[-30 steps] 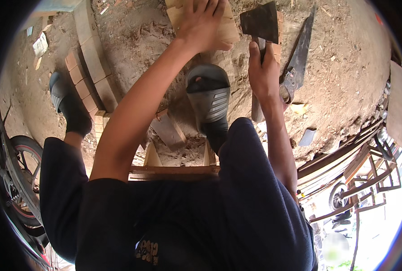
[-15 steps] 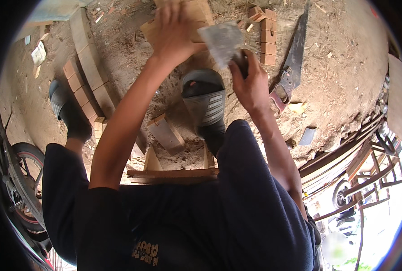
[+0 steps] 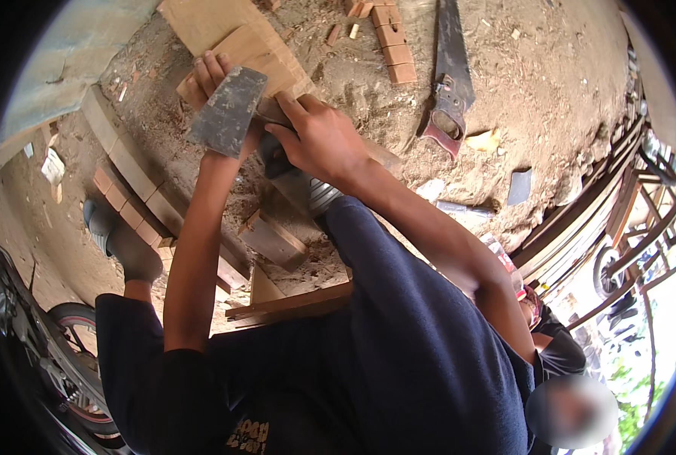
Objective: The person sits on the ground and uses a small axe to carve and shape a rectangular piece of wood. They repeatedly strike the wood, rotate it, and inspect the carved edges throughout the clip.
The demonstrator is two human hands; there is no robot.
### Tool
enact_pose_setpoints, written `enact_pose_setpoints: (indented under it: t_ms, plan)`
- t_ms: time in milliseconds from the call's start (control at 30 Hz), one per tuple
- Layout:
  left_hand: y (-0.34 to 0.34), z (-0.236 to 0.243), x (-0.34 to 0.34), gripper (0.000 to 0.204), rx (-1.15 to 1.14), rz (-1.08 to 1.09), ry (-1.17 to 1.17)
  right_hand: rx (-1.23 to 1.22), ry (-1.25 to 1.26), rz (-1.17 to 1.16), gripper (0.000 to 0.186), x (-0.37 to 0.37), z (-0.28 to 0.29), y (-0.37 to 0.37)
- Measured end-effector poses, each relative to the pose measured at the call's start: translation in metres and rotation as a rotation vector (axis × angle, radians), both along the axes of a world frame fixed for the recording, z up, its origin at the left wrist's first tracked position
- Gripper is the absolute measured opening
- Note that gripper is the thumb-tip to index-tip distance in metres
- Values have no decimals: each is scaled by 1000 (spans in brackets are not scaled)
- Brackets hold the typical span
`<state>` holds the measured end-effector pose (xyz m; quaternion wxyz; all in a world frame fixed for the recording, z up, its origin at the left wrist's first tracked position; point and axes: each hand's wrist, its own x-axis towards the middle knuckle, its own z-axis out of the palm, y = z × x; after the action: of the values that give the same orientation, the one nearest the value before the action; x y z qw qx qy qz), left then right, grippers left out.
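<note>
My right hand (image 3: 326, 144) is closed around the handle of a scraper with a broad, grey, worn metal blade (image 3: 228, 114). That blade lies in front of my left hand (image 3: 210, 76) and hides most of it. The left fingers that show are bent over the edge of a light wooden block (image 3: 256, 59). Beneath the block a wider wooden board (image 3: 201, 23) rests on the dirt. My sandalled right foot (image 3: 296, 178) is just below my hands, partly covered by the right one.
A handsaw (image 3: 448, 91) lies right of a row of reddish-brown wooden blocks (image 3: 393, 42). More cut timber (image 3: 125, 163) lies at the left, near a motorcycle (image 3: 72, 364). Low right is another person (image 3: 562, 349). Lumber (image 3: 581, 220) is stacked along the right.
My view has turned, so the ground things sit elsewhere in it. My right hand has brought the scraper leftward, across my left hand.
</note>
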<state>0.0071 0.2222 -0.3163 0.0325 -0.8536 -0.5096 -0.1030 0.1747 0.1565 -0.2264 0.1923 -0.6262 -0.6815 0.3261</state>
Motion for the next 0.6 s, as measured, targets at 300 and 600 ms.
enact_pose_setpoints:
  t_ms: [300, 600]
  plan:
    - [3, -9, -4, 90, -41, 1, 3, 0, -58, -88, 43, -10, -7, -1]
    - [1, -24, -7, 97, -35, -25, -162, 29, -85, -106, 45, -13, -9, 0]
